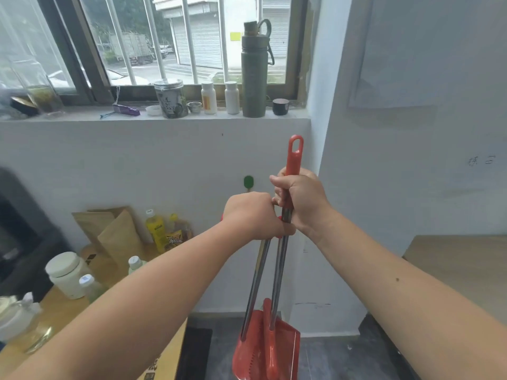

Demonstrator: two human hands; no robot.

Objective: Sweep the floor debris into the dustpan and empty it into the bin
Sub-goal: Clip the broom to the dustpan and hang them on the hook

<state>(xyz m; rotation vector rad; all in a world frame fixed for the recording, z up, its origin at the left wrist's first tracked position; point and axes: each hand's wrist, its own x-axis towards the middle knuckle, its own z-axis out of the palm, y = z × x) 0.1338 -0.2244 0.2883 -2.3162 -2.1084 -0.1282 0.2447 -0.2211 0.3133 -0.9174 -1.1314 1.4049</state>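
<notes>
Both hands meet at chest height: the right hand [300, 200] grips the broom handle [293, 160], the left hand [251, 215] clamps the dustpan handle [256, 281], red dustpan [285, 349] hanging below.

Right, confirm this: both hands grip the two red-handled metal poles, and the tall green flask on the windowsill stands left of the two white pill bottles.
Not quite. In the head view the green flask stands right of the white pill bottles. The left hand and right hand do grip the poles.
</notes>
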